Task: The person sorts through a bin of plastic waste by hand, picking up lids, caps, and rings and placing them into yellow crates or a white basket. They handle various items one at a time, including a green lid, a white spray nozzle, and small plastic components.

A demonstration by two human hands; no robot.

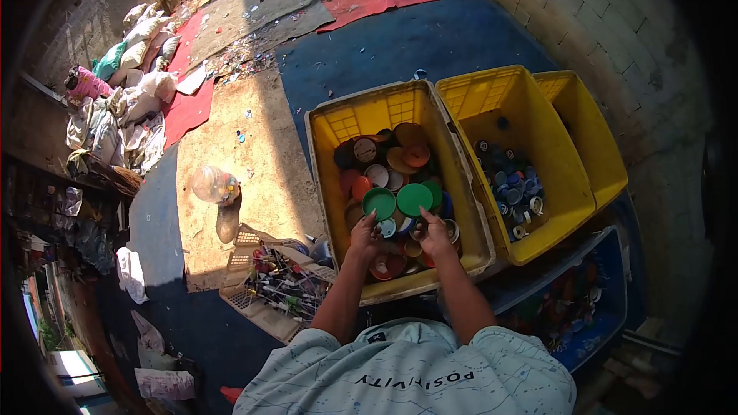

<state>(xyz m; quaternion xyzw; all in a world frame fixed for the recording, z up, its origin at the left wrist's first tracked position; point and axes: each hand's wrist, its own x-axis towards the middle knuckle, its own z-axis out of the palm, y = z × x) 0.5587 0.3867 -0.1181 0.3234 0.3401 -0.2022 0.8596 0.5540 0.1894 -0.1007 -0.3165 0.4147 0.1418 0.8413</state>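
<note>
My left hand (366, 237) grips a green jar lid (378, 203) whose hollow, rimmed side faces up. In my right hand (435, 235) is a second green lid (414, 198), its flat side showing. Both lids are side by side over a yellow crate (317, 177). Inside that crate lies a heap of round lids in orange, white, brown, red and green. A white lid (387, 227) lies just below and between my hands. My fingertips are partly hidden behind the lids.
Right of the crate stand a yellow bin (565, 207) with small bottle caps and another yellow bin (607, 154). A blue tub (611, 315) holds more caps. At left are a beige basket (242, 292), a clear round container (211, 184) and piled sacks (146, 31). A block wall (607, 15) bounds the right.
</note>
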